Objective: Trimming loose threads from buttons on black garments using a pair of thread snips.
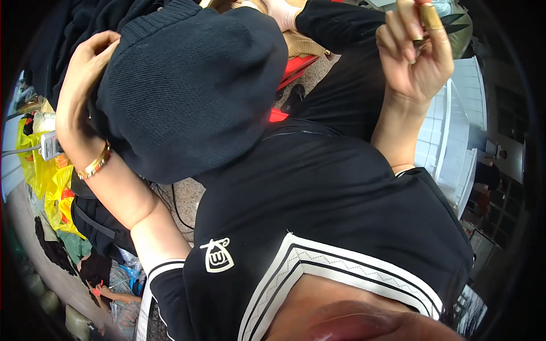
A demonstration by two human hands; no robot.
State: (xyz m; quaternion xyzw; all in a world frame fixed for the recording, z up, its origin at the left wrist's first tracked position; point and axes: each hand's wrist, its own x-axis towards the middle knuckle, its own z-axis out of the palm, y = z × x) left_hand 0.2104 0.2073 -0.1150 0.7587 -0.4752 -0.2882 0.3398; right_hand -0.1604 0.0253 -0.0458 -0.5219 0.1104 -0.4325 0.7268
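Note:
A dark navy knit garment [187, 91] with a ribbed edge is bunched over my lap and left forearm. My left hand [91, 62] is curled round its upper left edge, with the fingertips hidden in the cloth. A gold bangle circles that wrist. Raised at the upper right, apart from the garment, my right hand [415, 51] has its fingers bent inward. A gold band like a thimble [432, 18] covers part of one finger. Dark, pointed blades like thread snips [456, 24] stick out behind that finger; the handle is mostly hidden by the hand.
Dark clothes [42, 28] are heaped at the far left. Below them are a white power plug [50, 146], yellow plastic bags [37, 170] and a black bag [96, 221]. Another person [122, 295] appears at the lower left. White panels [449, 125] stand beside my right arm.

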